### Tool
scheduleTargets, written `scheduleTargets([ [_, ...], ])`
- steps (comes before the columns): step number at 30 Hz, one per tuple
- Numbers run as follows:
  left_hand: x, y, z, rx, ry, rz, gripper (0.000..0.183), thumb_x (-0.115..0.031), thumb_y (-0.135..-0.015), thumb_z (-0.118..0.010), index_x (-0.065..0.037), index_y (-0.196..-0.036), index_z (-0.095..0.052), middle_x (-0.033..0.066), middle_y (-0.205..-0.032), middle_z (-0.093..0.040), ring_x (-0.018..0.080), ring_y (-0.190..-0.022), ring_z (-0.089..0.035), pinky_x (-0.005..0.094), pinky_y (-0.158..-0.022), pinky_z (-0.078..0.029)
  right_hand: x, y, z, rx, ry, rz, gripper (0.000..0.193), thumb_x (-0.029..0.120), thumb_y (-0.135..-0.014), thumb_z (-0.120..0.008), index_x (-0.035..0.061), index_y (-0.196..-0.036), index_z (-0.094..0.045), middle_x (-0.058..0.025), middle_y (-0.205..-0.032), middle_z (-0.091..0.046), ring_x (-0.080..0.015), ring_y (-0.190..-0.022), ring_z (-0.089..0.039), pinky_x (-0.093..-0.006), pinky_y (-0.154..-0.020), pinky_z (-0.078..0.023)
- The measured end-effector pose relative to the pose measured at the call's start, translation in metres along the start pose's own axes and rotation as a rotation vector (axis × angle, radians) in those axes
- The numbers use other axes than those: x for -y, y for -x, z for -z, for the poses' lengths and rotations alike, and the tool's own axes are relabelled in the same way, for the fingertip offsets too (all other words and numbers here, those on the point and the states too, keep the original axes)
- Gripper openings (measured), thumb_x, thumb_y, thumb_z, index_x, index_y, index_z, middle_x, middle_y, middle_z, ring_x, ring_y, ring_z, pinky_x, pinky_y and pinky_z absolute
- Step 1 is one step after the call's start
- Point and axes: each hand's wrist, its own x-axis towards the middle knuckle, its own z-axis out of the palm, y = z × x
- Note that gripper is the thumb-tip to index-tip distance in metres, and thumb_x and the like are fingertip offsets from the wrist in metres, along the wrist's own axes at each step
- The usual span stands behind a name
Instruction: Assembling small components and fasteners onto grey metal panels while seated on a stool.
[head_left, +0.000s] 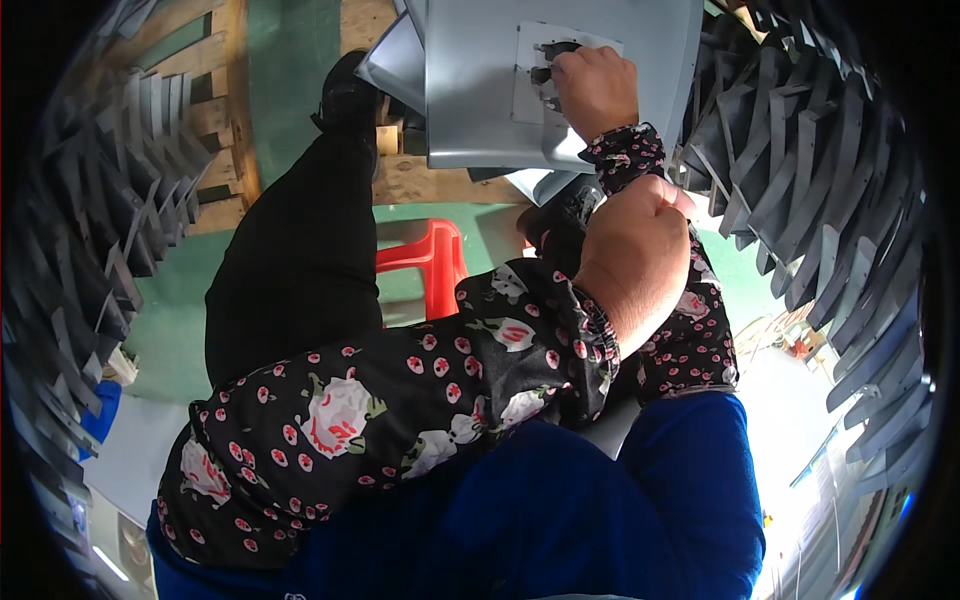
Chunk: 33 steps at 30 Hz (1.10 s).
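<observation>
My left arm reaches across my body. My left hand [640,255] is closed at the floral oversleeve [628,155] on my right forearm, and its fingertips are mostly hidden. Farther forward, my right hand [598,90] is curled over a grey metal panel [470,90], its fingers bent out of sight. Beside those fingers, a pale rectangular patch [528,105] on the panel carries small dark shapes [545,75]. Whether the right fingers hold one of them cannot be made out.
Stacks of grey bent metal pieces [790,140] rise on the right, with more stacks [100,220] on the left. A red plastic stool [438,265] stands on the green floor [290,120] between my legs. A wooden pallet [420,180] lies under the panel.
</observation>
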Motion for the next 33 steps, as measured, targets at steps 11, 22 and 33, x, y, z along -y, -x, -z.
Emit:
scheduleTargets([
  [11, -0.004, 0.003, 0.005, 0.033, -0.046, -0.033, 0.018, -0.006, -0.078, -0.039, 0.000, -0.089, -0.052, 0.0045, -0.074, -0.051, 0.0086, -0.066, -0.049, 0.0201, -0.057, -0.041, 0.001, -0.009, -0.004, -0.006, -0.003, -0.018, 0.012, 0.018, -0.074, -0.051, 0.0093, -0.076, -0.059, -0.0035, -0.079, -0.059, -0.0249, -0.081, -0.052, -0.0388, -0.074, -0.036],
  [22, -0.020, -0.010, 0.001, -0.102, -0.026, 0.000, 0.022, -0.005, -0.082, -0.034, 0.003, -0.097, -0.048, 0.0120, -0.077, -0.056, 0.0179, -0.068, -0.056, 0.0277, -0.062, -0.044, 0.022, 0.074, 0.151, -0.070, -1.091, -0.263, 0.025, 0.019, -0.073, -0.064, 0.0001, -0.088, -0.056, -0.0070, -0.089, -0.052, -0.0143, -0.078, -0.048, -0.0259, -0.070, -0.039],
  [33, -0.005, -0.013, 0.006, -0.147, -0.070, -0.046, 0.024, -0.008, -0.082, -0.036, 0.004, -0.099, -0.048, 0.0086, -0.081, -0.053, 0.0121, -0.071, -0.050, 0.0246, -0.065, -0.043, 0.030, 0.086, 0.144, -0.160, -1.013, -0.289, 0.016, -0.005, -0.070, -0.061, 0.0000, -0.085, -0.059, -0.0062, -0.086, -0.055, -0.0108, -0.071, -0.052, -0.0207, -0.065, -0.042],
])
